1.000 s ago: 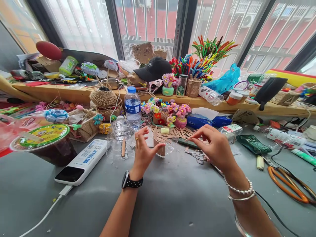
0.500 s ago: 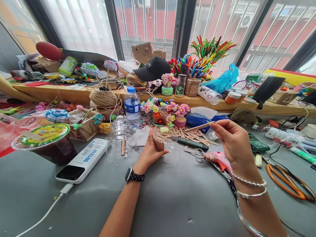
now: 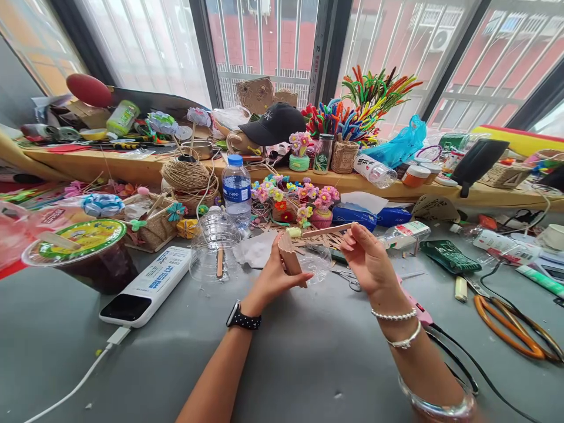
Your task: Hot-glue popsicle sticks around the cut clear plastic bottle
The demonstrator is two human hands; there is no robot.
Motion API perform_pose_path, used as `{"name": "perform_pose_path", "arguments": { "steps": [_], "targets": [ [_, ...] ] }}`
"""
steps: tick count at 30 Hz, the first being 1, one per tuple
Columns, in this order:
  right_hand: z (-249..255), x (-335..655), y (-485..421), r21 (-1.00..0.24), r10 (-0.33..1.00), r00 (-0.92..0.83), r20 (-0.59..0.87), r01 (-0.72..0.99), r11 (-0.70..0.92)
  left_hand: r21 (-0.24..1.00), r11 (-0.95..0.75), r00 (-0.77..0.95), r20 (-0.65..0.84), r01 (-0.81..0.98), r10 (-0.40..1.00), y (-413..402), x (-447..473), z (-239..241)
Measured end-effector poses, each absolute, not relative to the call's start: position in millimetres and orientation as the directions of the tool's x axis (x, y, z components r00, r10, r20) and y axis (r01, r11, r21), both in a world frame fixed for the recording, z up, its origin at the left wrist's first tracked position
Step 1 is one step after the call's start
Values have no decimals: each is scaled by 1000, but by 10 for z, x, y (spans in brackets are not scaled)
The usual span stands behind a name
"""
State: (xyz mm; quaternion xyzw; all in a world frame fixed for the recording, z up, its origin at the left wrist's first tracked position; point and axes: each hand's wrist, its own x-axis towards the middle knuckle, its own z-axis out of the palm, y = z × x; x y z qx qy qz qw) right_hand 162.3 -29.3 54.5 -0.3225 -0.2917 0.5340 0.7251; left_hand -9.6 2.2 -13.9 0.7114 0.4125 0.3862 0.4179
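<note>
Your right hand [image 3: 368, 258], pinching a flat brown wooden stick [image 3: 328, 230], has brought it nearer the curved brown slatted piece [image 3: 289, 261] (tilted now) in the grip of your left hand [image 3: 275, 279] above the grey surface [image 3: 308, 358], so both sit close together

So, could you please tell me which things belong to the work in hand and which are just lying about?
Apparently in use:
wooden stick, in the right hand
brown piece, in the left hand
probably the loose sticks and pink glue gun

Apparently lying about:
drink cup
white device
black cap
blue-capped bottle
</note>
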Motion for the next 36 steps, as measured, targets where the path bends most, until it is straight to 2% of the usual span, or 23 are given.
{"name": "perform_pose_path", "arguments": {
  "steps": [3, 6, 15, 25, 32, 36],
  "targets": [
    [494, 1546, -275, -699, 982, 187, 37, -697, 159, 934, -277, 384, 177, 223, 906, -5, -54, -113],
    [463, 1525, -266, -665, 986, 162, 30, -734, 141, 947, -243, 380, 149, 212, 913, -1, -34, -108],
    [421, 1506, -287, -707, 980, 139, 145, -678, 200, 972, -232, 420, 191, 47, 887, 44, -99, -165],
    [404, 1563, -290, -533, 994, 63, 92, -840, 102, 932, -311, 459, 197, 186, 866, -3, -127, -69],
    [400, 1585, -287, -531, 994, 63, 94, -841, 103, 955, -254, 471, 154, 156, 868, 29, -126, -138],
    [407, 1589, -300, -443, 997, 21, 70, -895, 49, 966, -226, 480, 139, 129, 866, 42, -128, -154]
  ]
}}
